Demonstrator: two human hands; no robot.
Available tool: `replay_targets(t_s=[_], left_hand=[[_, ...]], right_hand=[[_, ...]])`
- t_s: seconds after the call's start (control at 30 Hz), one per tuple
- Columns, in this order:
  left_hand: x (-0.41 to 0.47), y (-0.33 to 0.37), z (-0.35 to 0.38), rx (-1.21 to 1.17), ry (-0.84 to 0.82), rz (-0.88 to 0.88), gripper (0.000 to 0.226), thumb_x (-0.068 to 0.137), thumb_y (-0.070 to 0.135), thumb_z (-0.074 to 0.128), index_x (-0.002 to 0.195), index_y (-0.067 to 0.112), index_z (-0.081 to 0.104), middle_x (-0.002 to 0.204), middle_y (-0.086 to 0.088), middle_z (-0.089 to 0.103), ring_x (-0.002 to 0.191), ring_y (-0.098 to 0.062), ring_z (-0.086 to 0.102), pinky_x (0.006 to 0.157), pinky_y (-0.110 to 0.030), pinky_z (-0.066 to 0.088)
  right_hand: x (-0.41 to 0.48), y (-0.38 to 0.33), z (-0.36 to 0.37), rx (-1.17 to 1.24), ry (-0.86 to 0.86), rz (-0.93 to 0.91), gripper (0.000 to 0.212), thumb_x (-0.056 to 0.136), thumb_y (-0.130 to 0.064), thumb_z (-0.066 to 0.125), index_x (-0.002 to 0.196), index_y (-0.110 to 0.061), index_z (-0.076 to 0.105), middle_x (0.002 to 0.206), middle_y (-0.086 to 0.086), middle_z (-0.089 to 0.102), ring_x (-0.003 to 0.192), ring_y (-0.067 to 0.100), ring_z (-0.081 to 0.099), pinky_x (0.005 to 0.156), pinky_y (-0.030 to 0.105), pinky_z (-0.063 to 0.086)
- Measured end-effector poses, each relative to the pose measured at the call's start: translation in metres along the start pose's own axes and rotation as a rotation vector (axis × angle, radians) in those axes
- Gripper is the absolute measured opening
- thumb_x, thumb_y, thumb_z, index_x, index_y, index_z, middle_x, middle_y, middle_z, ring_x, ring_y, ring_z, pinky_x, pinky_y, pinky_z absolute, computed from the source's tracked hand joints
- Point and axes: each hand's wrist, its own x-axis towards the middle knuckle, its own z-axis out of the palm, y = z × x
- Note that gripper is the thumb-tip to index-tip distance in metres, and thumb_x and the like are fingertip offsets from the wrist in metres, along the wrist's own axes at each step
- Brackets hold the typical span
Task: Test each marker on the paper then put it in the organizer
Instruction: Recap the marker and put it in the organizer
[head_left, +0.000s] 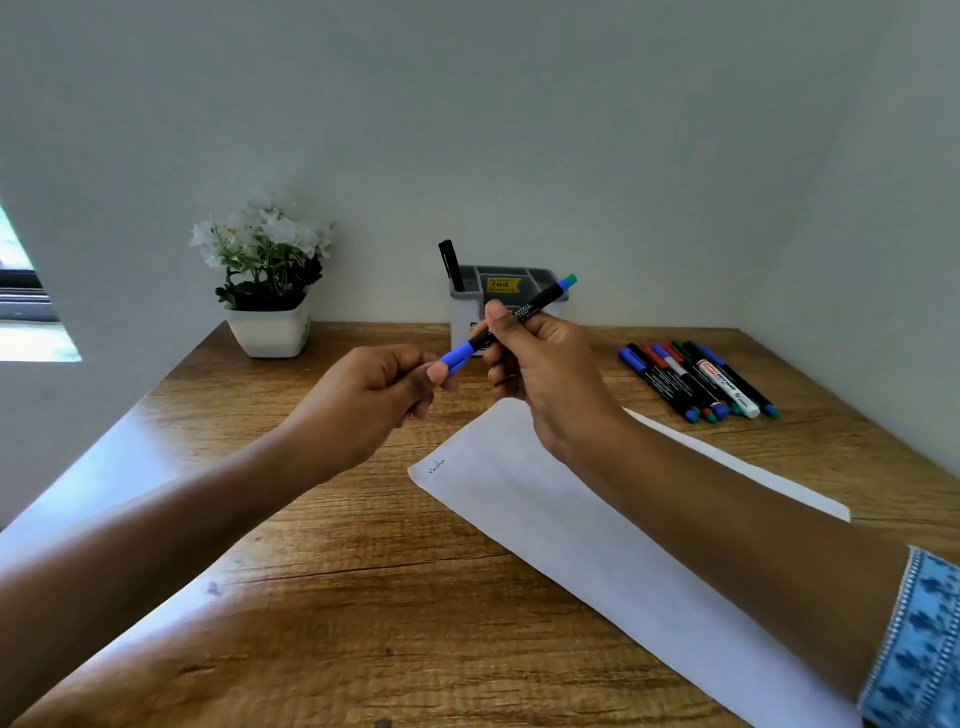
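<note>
I hold a black marker with a blue cap (511, 317) above the table, tilted up to the right. My right hand (545, 374) grips its black barrel. My left hand (379, 400) pinches the blue cap at the lower left end. A white sheet of paper (571, 525) lies under my right forearm, with a small scribble near its left corner. The grey and white organizer (467, 312) stands at the back against the wall, one black marker (451, 265) upright in it. Several more markers (696, 382) lie in a row at the right.
A white pot of white flowers (267, 291) stands at the back left of the wooden table (363, 545). The wall runs close behind the organizer. A window edge shows at the far left.
</note>
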Motion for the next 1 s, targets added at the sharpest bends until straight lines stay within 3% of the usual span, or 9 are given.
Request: replay_targets(t_s=[0.27, 0.4, 0.53, 0.6, 0.7, 0.87, 0.93, 1.0], left_hand=[[0.005, 0.008, -0.001, 0.009, -0.044, -0.019, 0.025, 0.094, 0.033, 0.05, 0.082, 0.022, 0.069, 0.055, 0.007, 0.053, 0.052, -0.009, 0.043, 0.056, -0.026, 0.036], [0.009, 0.011, 0.002, -0.17, -0.119, -0.113, 0.026, 0.095, 0.027, 0.049, 0.085, 0.012, 0.068, 0.053, 0.006, 0.051, 0.05, -0.009, 0.042, 0.05, -0.02, 0.036], [-0.003, 0.0, -0.01, -0.391, -0.273, -0.343, 0.024, 0.089, 0.026, 0.052, 0.088, 0.007, 0.067, 0.055, 0.004, 0.048, 0.048, -0.007, 0.042, 0.046, -0.016, 0.038], [0.002, -0.006, -0.016, -0.388, -0.164, -0.37, 0.024, 0.093, 0.026, 0.05, 0.088, 0.01, 0.066, 0.057, 0.004, 0.048, 0.047, -0.006, 0.043, 0.046, -0.017, 0.037], [0.016, -0.011, -0.014, -0.248, 0.019, -0.269, 0.026, 0.098, 0.027, 0.044, 0.086, 0.015, 0.065, 0.062, 0.003, 0.053, 0.052, -0.008, 0.046, 0.052, -0.021, 0.035], [0.005, -0.03, -0.012, 0.033, 0.002, -0.301, 0.021, 0.094, 0.032, 0.052, 0.088, 0.021, 0.068, 0.088, -0.005, 0.069, 0.083, -0.021, 0.059, 0.078, -0.03, 0.039], [0.001, -0.03, -0.01, 0.124, -0.006, -0.29, 0.019, 0.089, 0.04, 0.058, 0.09, 0.027, 0.071, 0.091, -0.011, 0.069, 0.078, -0.023, 0.056, 0.072, -0.031, 0.037], [0.0, -0.029, -0.008, 0.176, -0.031, -0.283, 0.013, 0.084, 0.042, 0.062, 0.087, 0.032, 0.071, 0.084, 0.0, 0.07, 0.073, -0.015, 0.056, 0.067, -0.029, 0.04]], right_hand=[[-0.001, 0.003, 0.001, 0.037, 0.102, -0.079, 0.023, 0.092, -0.031, 0.056, 0.08, -0.013, 0.064, 0.046, -0.009, 0.056, 0.041, 0.003, 0.047, 0.041, 0.017, 0.042], [0.0, 0.008, 0.004, 0.043, 0.122, -0.058, 0.026, 0.092, -0.031, 0.056, 0.078, -0.01, 0.064, 0.049, -0.005, 0.052, 0.038, 0.003, 0.043, 0.038, 0.017, 0.039], [0.027, -0.023, -0.037, 0.298, 0.413, -0.061, 0.032, 0.096, -0.033, 0.052, 0.071, -0.014, 0.055, 0.047, -0.004, 0.047, 0.033, 0.004, 0.038, 0.034, 0.017, 0.03], [0.03, -0.031, -0.055, 0.264, 0.444, -0.148, 0.03, 0.095, -0.034, 0.053, 0.073, -0.013, 0.058, 0.048, -0.005, 0.05, 0.036, 0.007, 0.04, 0.036, 0.018, 0.031], [0.011, -0.009, -0.035, 0.04, 0.192, -0.03, 0.02, 0.089, -0.031, 0.062, 0.076, -0.015, 0.06, 0.055, -0.003, 0.056, 0.042, 0.008, 0.046, 0.039, 0.021, 0.037], [0.0, -0.004, -0.029, -0.086, -0.1, 0.11, 0.017, 0.084, -0.014, 0.068, 0.072, -0.017, 0.055, 0.056, 0.0, 0.056, 0.046, 0.01, 0.05, 0.042, 0.02, 0.039], [-0.005, -0.003, -0.036, -0.162, -0.255, 0.168, 0.011, 0.086, -0.011, 0.064, 0.075, -0.013, 0.06, 0.061, 0.004, 0.061, 0.052, 0.012, 0.056, 0.045, 0.021, 0.045], [-0.011, 0.004, -0.035, -0.217, -0.397, 0.223, 0.006, 0.087, -0.007, 0.06, 0.082, -0.008, 0.064, 0.07, 0.009, 0.067, 0.06, 0.014, 0.064, 0.051, 0.023, 0.052]])
